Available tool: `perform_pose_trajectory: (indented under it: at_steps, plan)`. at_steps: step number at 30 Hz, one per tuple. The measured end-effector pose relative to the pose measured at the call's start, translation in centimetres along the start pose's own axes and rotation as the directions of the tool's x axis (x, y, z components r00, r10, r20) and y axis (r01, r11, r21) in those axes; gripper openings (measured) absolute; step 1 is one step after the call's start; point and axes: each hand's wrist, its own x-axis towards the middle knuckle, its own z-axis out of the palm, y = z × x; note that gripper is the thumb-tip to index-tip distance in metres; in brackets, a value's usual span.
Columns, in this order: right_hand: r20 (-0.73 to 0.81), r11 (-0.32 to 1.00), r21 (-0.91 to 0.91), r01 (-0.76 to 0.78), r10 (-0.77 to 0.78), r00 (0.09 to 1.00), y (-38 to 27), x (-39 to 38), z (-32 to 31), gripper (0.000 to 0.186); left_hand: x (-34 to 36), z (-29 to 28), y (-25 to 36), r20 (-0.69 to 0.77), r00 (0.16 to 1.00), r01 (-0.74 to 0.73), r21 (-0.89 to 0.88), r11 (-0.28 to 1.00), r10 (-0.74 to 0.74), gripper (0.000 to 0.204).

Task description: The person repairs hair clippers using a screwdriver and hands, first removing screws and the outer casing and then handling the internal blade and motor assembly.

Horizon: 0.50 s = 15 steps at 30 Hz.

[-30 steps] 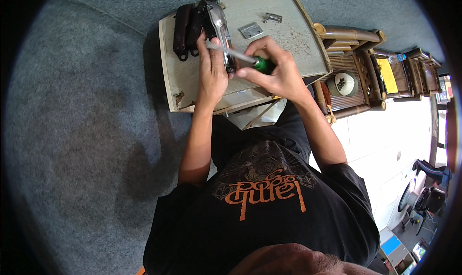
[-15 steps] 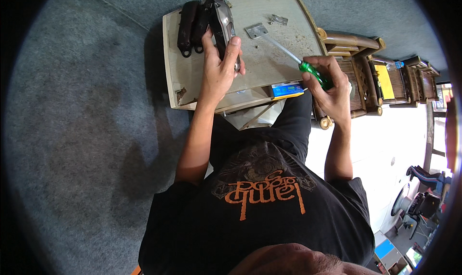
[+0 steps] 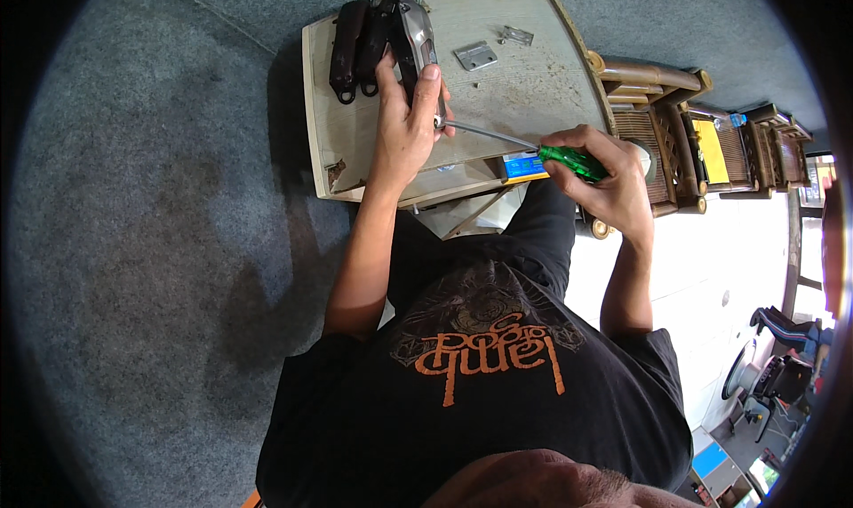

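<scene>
My left hand [image 3: 410, 108] grips a hair clipper [image 3: 414, 35], silver and black, over the small table. In my right hand [image 3: 613, 170] is a screwdriver [image 3: 573, 162] with a green handle and a long metal shaft. The shaft points left, and its tip meets the clipper's near end beside my left fingers; whether it sits in a screw is too small to tell. Left of the clipper lie dark casing parts [image 3: 349, 51]. A flat metal clipper blade [image 3: 476, 56] rests on the tabletop to the right, with a smaller metal piece [image 3: 516, 35] behind it.
The pale table [image 3: 524, 108] has hair bits or debris scattered on its right side. A blue and yellow box [image 3: 522, 167] sits on the shelf under its top. Bamboo chairs [image 3: 653, 157] stand to the right, and a grey carpeted surface [image 3: 160, 242] spreads at left.
The screwdriver's tip has come away from the metal blade on the table and swung nearer, to the clipper's near end. My left hand has barely moved.
</scene>
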Motion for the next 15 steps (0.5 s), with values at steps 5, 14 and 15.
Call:
perform_pose_trajectory:
  at_steps: [5,14,15]
  plan:
    - [0.006,1.000,0.012,-0.014,0.014,1.000,-0.05,0.09,0.14,0.018,-0.01,0.10,-0.03,-0.002,1.000,-0.006,-0.001,1.000,0.006,0.046]
    - [0.000,1.000,0.011,0.006,-0.006,1.000,0.26,0.19,0.29,0.018,-0.03,0.05,0.08,0.004,1.000,-0.003,-0.005,1.000,0.003,0.048]
    - [-0.002,1.000,0.013,0.008,-0.008,1.000,0.34,0.18,0.35,0.018,-0.02,0.05,0.08,0.007,1.000,-0.008,-0.003,1.000,0.008,0.048]
